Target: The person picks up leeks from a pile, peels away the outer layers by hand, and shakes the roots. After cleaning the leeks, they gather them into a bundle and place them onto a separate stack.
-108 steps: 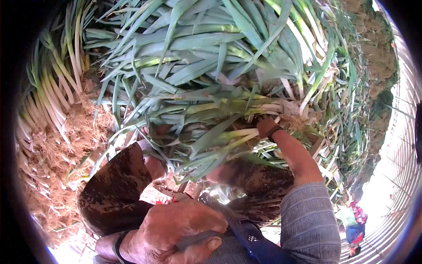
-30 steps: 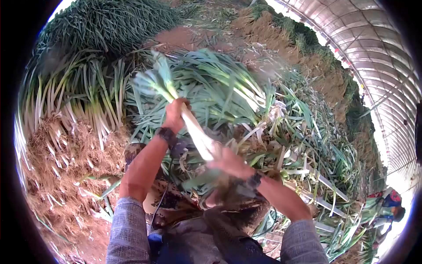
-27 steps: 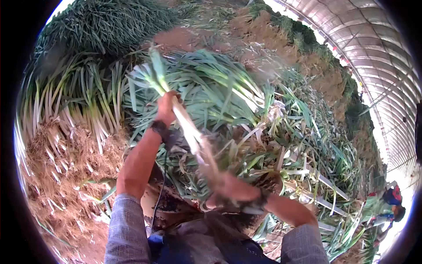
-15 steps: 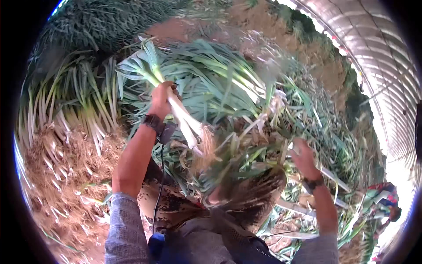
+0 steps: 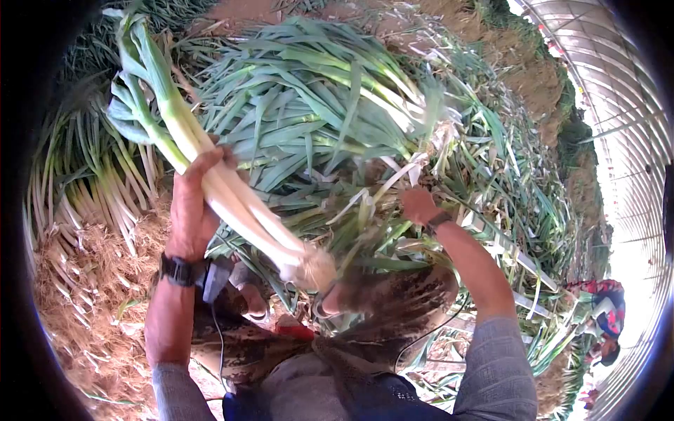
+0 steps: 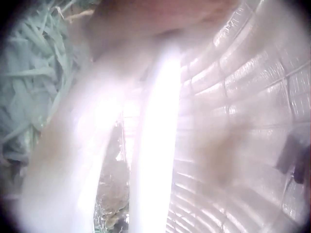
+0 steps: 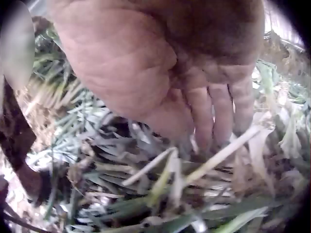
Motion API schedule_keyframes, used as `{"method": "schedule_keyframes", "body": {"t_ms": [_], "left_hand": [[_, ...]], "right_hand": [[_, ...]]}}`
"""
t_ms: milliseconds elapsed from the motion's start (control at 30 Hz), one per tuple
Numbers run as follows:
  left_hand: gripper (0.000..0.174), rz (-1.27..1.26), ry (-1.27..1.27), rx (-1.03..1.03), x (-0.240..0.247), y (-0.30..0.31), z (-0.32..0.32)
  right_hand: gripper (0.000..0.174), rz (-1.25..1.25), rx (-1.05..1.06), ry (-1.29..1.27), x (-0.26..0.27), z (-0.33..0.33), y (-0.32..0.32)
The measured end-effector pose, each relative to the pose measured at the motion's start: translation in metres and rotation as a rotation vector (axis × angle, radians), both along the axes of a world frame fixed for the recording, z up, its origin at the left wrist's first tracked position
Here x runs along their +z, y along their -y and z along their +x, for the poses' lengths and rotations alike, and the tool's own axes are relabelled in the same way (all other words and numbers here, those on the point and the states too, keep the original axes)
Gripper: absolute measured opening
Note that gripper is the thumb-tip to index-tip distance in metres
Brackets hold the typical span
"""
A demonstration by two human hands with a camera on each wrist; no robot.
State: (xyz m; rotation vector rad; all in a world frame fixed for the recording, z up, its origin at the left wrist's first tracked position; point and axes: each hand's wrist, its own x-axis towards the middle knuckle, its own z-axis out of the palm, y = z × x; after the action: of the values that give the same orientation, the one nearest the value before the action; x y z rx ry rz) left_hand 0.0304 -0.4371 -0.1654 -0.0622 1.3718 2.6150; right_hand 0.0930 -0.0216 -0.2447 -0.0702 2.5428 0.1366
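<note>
My left hand (image 5: 193,203) grips a few thick leeks (image 5: 242,210) around their pale stalks, leaves toward the upper left and roots toward the lower right. The left wrist view has the white stalks (image 6: 155,145) blurred and overexposed, below part of the hand (image 6: 160,19). Over loose leaves and trimmings to the right is my right hand (image 5: 420,205). In the right wrist view this hand (image 7: 160,63) has its fingers extended downward, close to a pale stalk (image 7: 221,158); whether the fingertips touch anything cannot be told.
A heap of green leeks (image 5: 295,105) lies ahead. More leeks with brown roots (image 5: 91,281) are piled at the left. Leaf scraps (image 5: 491,133) and pale slats (image 5: 519,259) lie to the right. Another person (image 5: 607,316) is at the far right, near the ribbed covering (image 5: 632,196).
The right hand has left the root end of the leeks, swung right, then reached forward and left over the trimmings. The left hand has brought the leeks left and closer to the head camera.
</note>
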Motion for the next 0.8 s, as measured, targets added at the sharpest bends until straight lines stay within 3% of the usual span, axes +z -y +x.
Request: {"method": "schedule_keyframes", "body": {"t_ms": [67,167,233,300,333,367,433,500,600,667,733,767,800], "left_hand": [[0.045,0.007,0.047,0.038,-0.002,-0.006,0.003],[0.046,-0.001,0.115,0.011,-0.005,-0.001,0.007],[0.044,0.000,0.200,0.005,-0.003,-0.003,0.010],[0.043,0.021,0.265,0.010,-0.004,-0.004,0.010],[0.043,0.017,0.278,0.018,-0.005,-0.003,0.009],[0.043,0.037,0.281,-0.005,-0.006,-0.002,0.009],[0.042,0.069,0.286,-0.025,-0.009,-0.003,0.010],[0.042,0.076,0.321,-0.051,-0.008,-0.005,0.009],[0.042,0.065,0.315,-0.091,-0.006,-0.012,0.014],[0.043,0.017,0.255,-0.123,-0.005,-0.019,0.013],[0.047,0.005,0.232,-0.143,-0.013,-0.022,0.015],[0.049,0.002,0.229,-0.145,-0.012,-0.024,0.015],[0.050,0.006,0.232,-0.164,-0.004,-0.026,0.018]], "right_hand": [[0.030,0.064,0.198,-0.301,-0.077,-0.027,-0.043],[0.034,-0.043,0.119,-0.345,-0.131,-0.058,-0.042],[0.035,-0.012,0.184,-0.243,-0.146,-0.065,-0.037],[0.042,0.176,0.111,-0.075,-0.157,-0.065,-0.036],[0.040,0.239,0.251,-0.227,-0.185,-0.051,-0.055],[0.040,0.235,0.257,-0.217,-0.201,-0.042,-0.061],[0.034,0.286,0.143,0.364,-0.209,-0.027,-0.071],[0.028,0.082,0.244,0.264,-0.190,0.023,-0.081],[0.028,0.044,0.332,0.322,-0.139,0.018,-0.047],[0.027,-0.148,0.171,0.265,-0.130,-0.005,-0.059],[0.020,-0.124,0.227,-0.077,-0.009,-0.020,-0.014],[0.017,0.140,0.097,-0.017,0.022,-0.036,-0.010],[0.020,-0.029,0.002,-0.179,0.062,-0.035,-0.013]]}}
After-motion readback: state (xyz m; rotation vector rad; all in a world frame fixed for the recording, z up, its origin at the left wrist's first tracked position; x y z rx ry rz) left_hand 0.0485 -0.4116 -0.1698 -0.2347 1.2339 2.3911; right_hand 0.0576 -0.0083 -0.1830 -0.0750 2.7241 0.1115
